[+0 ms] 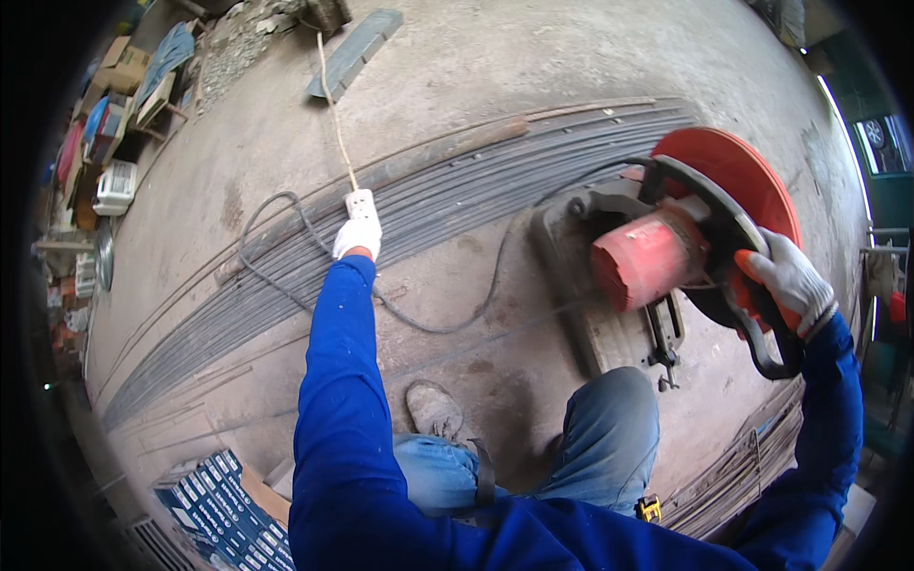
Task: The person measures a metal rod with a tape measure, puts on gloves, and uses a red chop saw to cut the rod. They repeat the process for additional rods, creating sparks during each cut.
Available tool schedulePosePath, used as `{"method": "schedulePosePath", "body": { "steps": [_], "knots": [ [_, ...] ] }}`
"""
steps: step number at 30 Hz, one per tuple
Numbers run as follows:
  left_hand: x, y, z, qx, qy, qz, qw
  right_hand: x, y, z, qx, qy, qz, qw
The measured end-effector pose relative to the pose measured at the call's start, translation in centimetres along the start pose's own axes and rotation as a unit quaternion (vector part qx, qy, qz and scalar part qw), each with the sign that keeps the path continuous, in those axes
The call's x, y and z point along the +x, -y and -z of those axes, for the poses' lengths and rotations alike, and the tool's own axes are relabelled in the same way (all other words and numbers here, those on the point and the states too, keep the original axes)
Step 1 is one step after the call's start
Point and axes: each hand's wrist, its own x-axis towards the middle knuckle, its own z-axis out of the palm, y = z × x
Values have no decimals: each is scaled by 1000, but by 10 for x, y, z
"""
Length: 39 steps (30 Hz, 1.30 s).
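Note:
My left hand (357, 238), in a white glove at the end of a blue sleeve, reaches out to a white extension socket (361, 203) lying on the long steel rods (447, 195); the fingers are closed around its near end. My right hand (790, 281), also gloved, grips the black handle (762, 324) of a red chop saw (657, 252) with a round red blade guard (738, 171). A black cable (457, 319) loops over the concrete floor from the saw toward the socket. A pale cord (333, 105) runs away from the socket.
Bundles of thin steel rods cross the floor from lower left to upper right. My knees and one shoe (433, 409) are below. Blue boxes (224, 504) lie lower left, more rods (733, 476) lower right, clutter and boxes (119, 105) far left, a grey plank (354, 52) at the top.

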Motion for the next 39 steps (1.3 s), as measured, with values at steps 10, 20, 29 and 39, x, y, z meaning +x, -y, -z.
{"method": "schedulePosePath", "body": {
  "steps": [10, 20, 29, 39],
  "knots": [
    [-127, 19, 81, 47, -143, -240, 959, 20, 1, 12, -66, -10, 36, 997],
    [-244, 23, -33, 69, 92, -349, 930, 7, -17, 6, -40, -13, 1, 999],
    [-278, 1, -116, 140, 116, -304, 935, 1, -47, -9, -56, -42, 36, 997],
    [-261, -5, -129, 182, 106, -326, 922, -10, -71, -21, 14, -40, 43, 998]
  ]
}}
